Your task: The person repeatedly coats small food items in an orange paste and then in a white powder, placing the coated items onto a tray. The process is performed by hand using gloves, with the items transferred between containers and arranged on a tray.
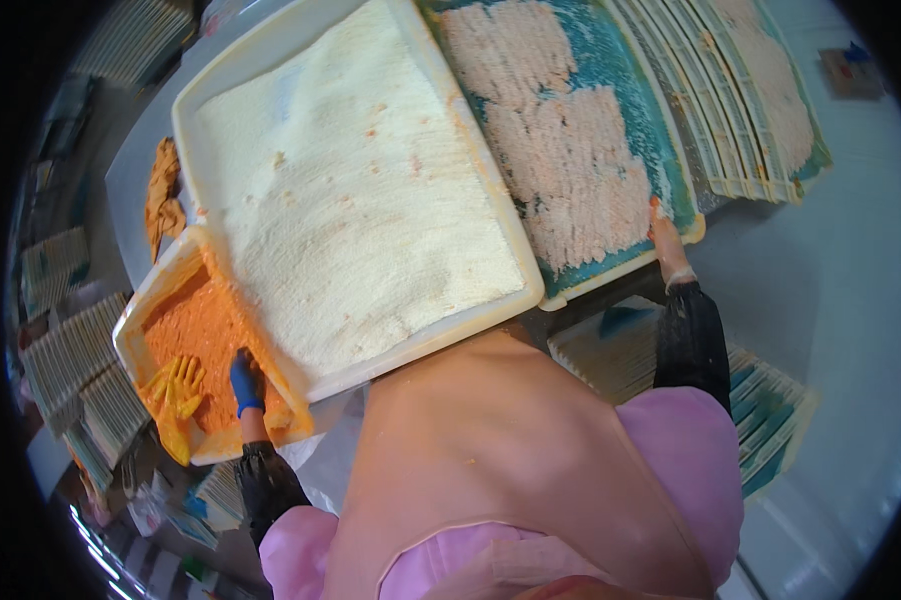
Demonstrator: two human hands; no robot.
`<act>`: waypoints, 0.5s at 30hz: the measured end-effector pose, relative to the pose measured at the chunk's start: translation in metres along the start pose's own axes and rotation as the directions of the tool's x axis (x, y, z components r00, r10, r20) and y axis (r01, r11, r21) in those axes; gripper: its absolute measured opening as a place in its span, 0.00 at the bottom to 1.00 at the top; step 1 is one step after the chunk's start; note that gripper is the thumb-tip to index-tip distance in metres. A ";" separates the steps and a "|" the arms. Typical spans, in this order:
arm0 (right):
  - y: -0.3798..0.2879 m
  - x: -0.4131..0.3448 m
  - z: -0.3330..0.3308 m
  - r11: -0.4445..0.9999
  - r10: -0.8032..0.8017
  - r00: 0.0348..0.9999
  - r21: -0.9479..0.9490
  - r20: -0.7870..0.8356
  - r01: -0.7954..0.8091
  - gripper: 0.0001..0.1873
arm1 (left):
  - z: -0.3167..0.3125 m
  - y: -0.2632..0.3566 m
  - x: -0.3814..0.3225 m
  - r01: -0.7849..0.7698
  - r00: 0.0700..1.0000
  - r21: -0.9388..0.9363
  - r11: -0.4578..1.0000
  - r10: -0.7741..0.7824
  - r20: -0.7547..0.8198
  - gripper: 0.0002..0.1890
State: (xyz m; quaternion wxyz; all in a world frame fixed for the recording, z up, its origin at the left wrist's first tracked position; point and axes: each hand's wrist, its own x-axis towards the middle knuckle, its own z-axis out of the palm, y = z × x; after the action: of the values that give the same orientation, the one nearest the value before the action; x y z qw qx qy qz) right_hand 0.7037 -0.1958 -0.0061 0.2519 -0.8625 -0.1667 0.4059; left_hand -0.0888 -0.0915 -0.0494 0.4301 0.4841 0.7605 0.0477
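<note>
My left hand (248, 381), in a blue glove, is over the orange batter (202, 315) in a small white tub (129, 307). Its fingers look curled, and whatever they may hold is hidden. Beside it a yellow rubber glove (176, 397) lies spread over the tub's edge. My right hand (668, 240), with orange on its fingertips, is at the near right corner of a tray with a green-blue bottom (593, 37). Its fingers touch or nearly touch the end of the rows of crumb-coated pieces (570, 172); their grip is unclear. Between both hands lies a big white bin (420, 352) of pale breadcrumbs (345, 210).
An orange-brown cloth or glove (163, 195) lies left of the bin. Several white slatted trays (698, 90) stand at the upper right, with coated pieces (773, 97) beyond. More stacked trays (765, 420) sit low beside my right arm, and others (75, 367) at far left.
</note>
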 end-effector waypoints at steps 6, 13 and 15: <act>-0.013 -0.021 0.030 0.872 -0.294 0.948 0.371 -0.120 0.318 0.21 | -0.005 0.049 0.000 -0.174 0.966 -0.556 0.813 0.030 -0.258 0.09; -0.096 -0.085 0.084 0.800 -0.573 0.819 0.206 -0.019 0.564 0.20 | -0.011 0.058 -0.014 -0.095 0.751 0.643 0.760 0.479 -0.455 0.31; -0.108 -0.092 0.099 0.743 -0.649 0.759 0.262 0.054 0.616 0.19 | -0.004 0.044 -0.007 -0.075 0.756 0.775 0.627 0.543 -0.366 0.18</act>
State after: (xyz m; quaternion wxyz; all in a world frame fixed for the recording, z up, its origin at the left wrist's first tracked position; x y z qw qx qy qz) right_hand 0.5606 -0.1236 0.0586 0.4596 -0.6883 -0.4197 0.3727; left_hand -0.0598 -0.0723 -0.0206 -0.0594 0.7043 0.7066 -0.0348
